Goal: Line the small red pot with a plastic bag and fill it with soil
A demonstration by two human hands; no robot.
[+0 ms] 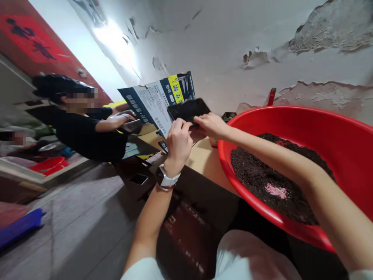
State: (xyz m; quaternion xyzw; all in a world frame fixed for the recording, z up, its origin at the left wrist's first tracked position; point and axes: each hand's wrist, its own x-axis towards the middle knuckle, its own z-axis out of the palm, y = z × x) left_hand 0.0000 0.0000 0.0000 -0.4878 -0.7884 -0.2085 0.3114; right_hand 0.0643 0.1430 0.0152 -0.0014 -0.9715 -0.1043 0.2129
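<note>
Both of my hands are up in front of me on a flat, black rectangular object (189, 110), which looks like a shallow plastic tray. My left hand (179, 142), with a white-strapped watch (169, 180) on the wrist, pinches its near edge. On the right end, the fingers of my right hand (212, 123) are closed on it. Directly behind stands a printed cardboard panel (157, 103) with blue, white and yellow areas. My right forearm passes over a big red basin (294, 116) holding dark soil (250, 165) and a patch of pink granules (276, 191).
A co-worker in black (87, 132) is at the far end of the table (201, 155), hands on a grey object. A phone (139, 179) lies on a dark surface. A brown box (192, 229) is below my arms. Peeling wall (221, 46) runs behind the basin.
</note>
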